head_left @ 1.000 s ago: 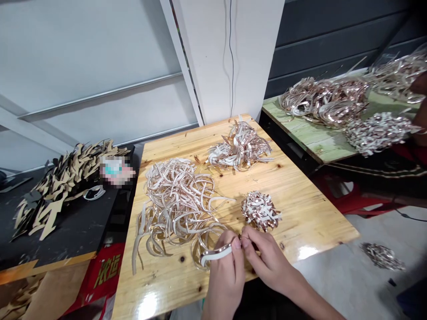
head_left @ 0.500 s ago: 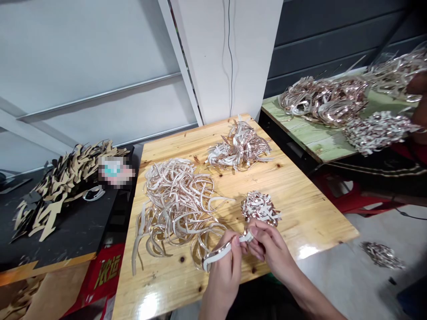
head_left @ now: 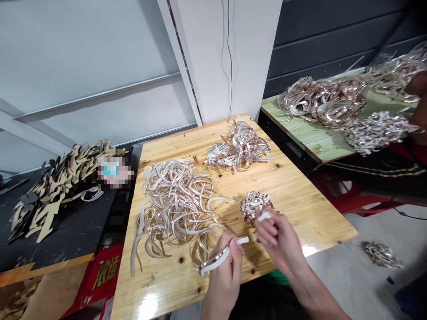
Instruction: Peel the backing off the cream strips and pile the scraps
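The person's left hand point(head_left: 227, 272) pinches a narrow strip point(head_left: 216, 262), white on one side and shiny coppery on the other, between thumb and fingers. One blunt end juts past the fingertips; the rest curves back over the hand. To the right of that grip and apart from it, the right hand point(head_left: 283, 238) is curled, its fingertips grasping a small white piece point(head_left: 265, 216). Just past those fingertips, partly covered by them, sits a compact pile of short clippings point(head_left: 251, 205).

Beyond the left hand and leftward spreads a loose tangle of long strips point(head_left: 178, 202), its nearest loops lying close to the held strip. Farther out, beyond both hands, is a smaller heap of coppery and white strips point(head_left: 242, 149). All of this lies on the wooden table point(head_left: 303, 209).

Well right of the grip, a green table point(head_left: 325, 144) bears more strips and clippings. Well to the left, a dark table point(head_left: 88, 222) holds brown and black cut pieces point(head_left: 71, 175).
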The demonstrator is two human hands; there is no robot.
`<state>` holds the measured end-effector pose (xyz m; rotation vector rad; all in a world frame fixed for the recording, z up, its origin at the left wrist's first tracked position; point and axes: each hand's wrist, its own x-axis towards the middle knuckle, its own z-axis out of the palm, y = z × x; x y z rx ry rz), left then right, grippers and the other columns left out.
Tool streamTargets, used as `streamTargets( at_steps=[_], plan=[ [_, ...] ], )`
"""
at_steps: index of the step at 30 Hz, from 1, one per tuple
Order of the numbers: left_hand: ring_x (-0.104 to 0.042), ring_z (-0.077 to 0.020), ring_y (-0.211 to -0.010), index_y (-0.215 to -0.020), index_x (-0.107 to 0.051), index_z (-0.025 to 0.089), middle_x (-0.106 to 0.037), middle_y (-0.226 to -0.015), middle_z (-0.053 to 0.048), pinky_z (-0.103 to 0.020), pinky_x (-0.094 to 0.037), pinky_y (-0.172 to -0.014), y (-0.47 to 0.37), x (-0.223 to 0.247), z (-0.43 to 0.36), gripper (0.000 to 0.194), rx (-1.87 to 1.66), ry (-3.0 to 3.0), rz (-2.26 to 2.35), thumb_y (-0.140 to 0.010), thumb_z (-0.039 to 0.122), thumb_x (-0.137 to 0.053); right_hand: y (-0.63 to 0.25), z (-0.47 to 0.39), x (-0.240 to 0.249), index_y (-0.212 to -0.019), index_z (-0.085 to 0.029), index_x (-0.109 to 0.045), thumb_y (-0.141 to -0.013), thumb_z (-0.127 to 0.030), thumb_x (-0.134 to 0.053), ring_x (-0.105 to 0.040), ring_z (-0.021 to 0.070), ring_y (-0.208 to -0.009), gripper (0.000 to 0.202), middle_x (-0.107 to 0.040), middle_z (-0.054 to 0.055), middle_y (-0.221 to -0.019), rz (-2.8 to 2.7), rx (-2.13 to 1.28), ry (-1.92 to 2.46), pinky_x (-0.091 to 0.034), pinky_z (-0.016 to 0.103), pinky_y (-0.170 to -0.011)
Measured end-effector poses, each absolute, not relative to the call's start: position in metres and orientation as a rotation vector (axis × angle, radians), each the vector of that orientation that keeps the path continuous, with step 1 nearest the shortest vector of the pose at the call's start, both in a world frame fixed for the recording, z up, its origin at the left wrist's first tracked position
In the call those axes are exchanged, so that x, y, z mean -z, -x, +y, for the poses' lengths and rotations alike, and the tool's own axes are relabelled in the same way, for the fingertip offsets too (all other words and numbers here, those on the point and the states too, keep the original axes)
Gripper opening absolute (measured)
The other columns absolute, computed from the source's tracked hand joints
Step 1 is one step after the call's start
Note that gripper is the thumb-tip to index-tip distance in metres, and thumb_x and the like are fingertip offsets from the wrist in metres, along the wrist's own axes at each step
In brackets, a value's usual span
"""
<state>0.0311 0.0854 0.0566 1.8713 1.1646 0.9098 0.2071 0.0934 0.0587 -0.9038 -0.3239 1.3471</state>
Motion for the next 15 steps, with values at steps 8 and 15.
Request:
streamTargets(
  at_steps=[8, 15],
  plan=[
    [-0.062, -0.0205, -0.077, -0.084, -0.065, 0.023, -0.064, -0.079, -0.002, -0.032, -0.048, -0.077, -0.022, -0.052, 0.102, 0.045, -1.180, -1.528, 1.314, -0.113, 0.052, -0.047, -0.232, 0.081, -0.048, -0.096, -0.026, -0.062, -0.106, -0.046, -0.057, -0.052, 0.0170, -0.057, 0.023, -0.058, -0.001, -0.075, -0.741, -1.081, 1.207, -0.033, 0.028, -0.047],
    [-0.060, -0.0182, -0.060, -0.073, -0.064, 0.020, -0.064, -0.065, -0.001, -0.031, -0.049, -0.062, 0.000, -0.044, 0.160, 0.057, -1.202, -1.143, 1.254, -0.097, 0.072, -0.064, -0.254, 0.089, -0.024, -0.074, -0.024, -0.058, -0.111, -0.054, -0.043, -0.062, 0.0230, -0.064, 0.050, -0.062, 0.002, -0.067, -1.377, -0.784, 1.774, -0.041, 0.034, -0.064]
  ],
)
